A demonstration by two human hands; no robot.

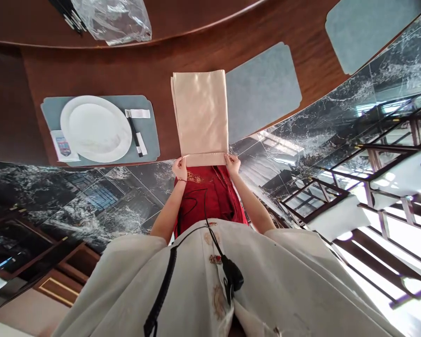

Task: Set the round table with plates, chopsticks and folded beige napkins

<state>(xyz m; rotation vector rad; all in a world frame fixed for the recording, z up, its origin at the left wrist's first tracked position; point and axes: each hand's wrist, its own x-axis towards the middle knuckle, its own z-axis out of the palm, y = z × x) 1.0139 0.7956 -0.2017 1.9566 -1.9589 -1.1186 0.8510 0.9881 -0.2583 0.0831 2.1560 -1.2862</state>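
Note:
A folded beige cloth napkin [200,112] lies flat on the brown wooden table [126,70], its near edge at the table's rim. My left hand [180,168] pinches its near left corner, fingers closed on the cloth. My right hand [232,164] pinches the near right corner in the same way. The napkin's right side overlaps an empty grey placemat [263,89]. Both forearms reach out from my white top over a red skirt.
To the left, another grey placemat [150,140] carries a white plate [95,128], a dark utensil on a white rest [135,135] and a small card [63,146]. A clear plastic bag [114,18] lies on the raised centre board. A third placemat [365,28] is far right. White-seated chairs [389,178] stand on the marble floor.

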